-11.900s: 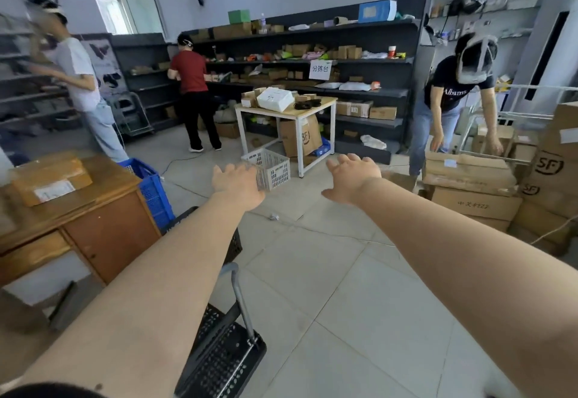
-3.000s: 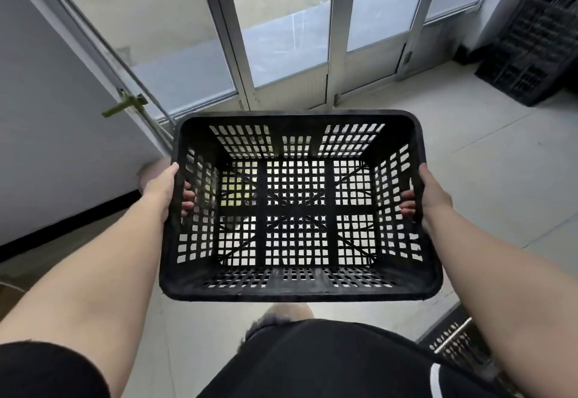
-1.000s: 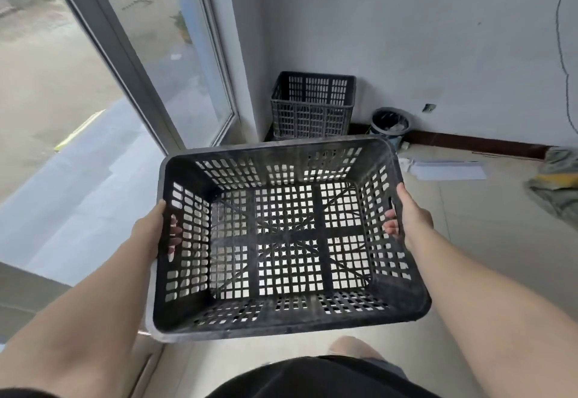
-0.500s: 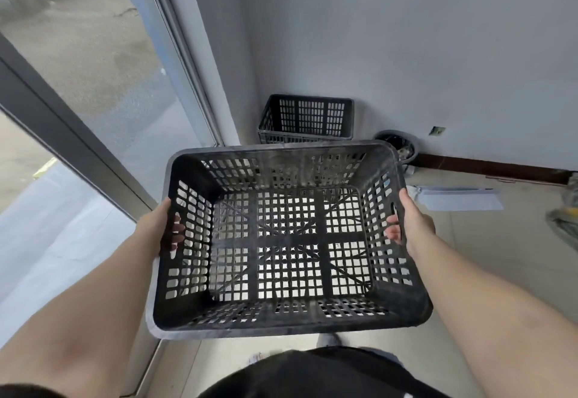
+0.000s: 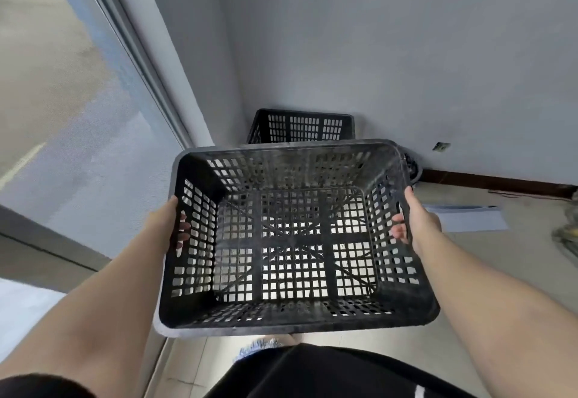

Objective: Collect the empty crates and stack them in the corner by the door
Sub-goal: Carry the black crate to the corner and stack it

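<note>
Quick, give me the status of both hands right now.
Left hand: grips the left wall of the black crate, fingers through the holes.
Right hand: grips the crate's right wall.

I see the held crate (image 5: 294,235): black plastic, full of holes, rim dull and scuffed grey | far crate (image 5: 300,125) in the floor's corner: same black plastic | wall (image 5: 406,53): smooth, matt grey paint | floor (image 5: 500,257): smooth pale tiles | sheet (image 5: 466,217): white paper, flat
</note>
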Demonstrator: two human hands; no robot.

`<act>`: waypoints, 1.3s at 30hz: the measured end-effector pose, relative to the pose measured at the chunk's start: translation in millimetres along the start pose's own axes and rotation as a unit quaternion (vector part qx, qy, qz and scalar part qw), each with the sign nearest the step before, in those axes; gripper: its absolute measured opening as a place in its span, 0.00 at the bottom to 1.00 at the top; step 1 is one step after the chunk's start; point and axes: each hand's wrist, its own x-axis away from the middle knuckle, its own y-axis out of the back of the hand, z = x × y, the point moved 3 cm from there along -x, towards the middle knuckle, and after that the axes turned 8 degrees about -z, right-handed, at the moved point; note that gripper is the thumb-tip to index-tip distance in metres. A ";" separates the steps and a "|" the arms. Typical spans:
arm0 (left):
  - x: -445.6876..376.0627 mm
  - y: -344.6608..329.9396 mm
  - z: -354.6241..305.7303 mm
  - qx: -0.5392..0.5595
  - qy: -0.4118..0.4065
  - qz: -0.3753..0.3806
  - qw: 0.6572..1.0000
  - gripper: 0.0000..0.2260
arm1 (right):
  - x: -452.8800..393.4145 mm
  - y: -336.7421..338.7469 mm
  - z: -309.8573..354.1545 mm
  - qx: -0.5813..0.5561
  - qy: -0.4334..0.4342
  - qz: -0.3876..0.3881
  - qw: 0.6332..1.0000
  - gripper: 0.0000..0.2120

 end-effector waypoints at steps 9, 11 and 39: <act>-102.5 -48.1 -126.6 -0.019 -0.019 0.007 1.000 0.21 | -48.9 -89.4 85.7 -0.015 -0.037 0.009 0.999 0.38; -120.5 -59.3 -153.1 -0.021 -0.027 0.006 0.999 0.21 | -60.7 -104.3 104.4 -0.021 -0.040 0.011 0.999 0.37; -293.3 -272.1 -379.2 -0.090 0.009 0.017 0.996 0.21 | -290.6 -227.4 321.0 0.031 -0.075 0.016 0.997 0.36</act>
